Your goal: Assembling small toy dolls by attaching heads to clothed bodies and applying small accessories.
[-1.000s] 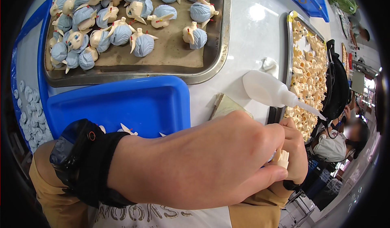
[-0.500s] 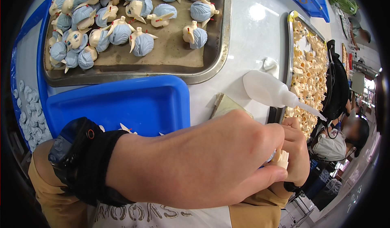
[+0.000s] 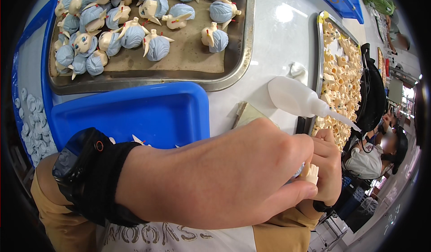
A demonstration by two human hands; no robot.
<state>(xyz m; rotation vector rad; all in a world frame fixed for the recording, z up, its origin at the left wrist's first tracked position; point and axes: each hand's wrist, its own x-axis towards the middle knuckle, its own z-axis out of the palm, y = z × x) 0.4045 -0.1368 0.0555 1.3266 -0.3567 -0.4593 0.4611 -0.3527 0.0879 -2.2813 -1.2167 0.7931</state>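
Both hands are closing on a small cream toy part [image 3: 311, 173] just in front of the blue tray [image 3: 148, 113].

The left hand [image 3: 224, 175] is reaching across with fingers curled together, thumb pressing the part from below, while the right hand [image 3: 330, 164] is pinching it from the far side, seemingly to keep it steady. A white squeeze bottle [image 3: 298, 98] is lying right of the tray, nozzle pointing toward the hands, probably for quick reach. Beyond the tray, a metal tray [image 3: 242, 54] is holding blue-haired doll heads [image 3: 155, 45] spaced apart.
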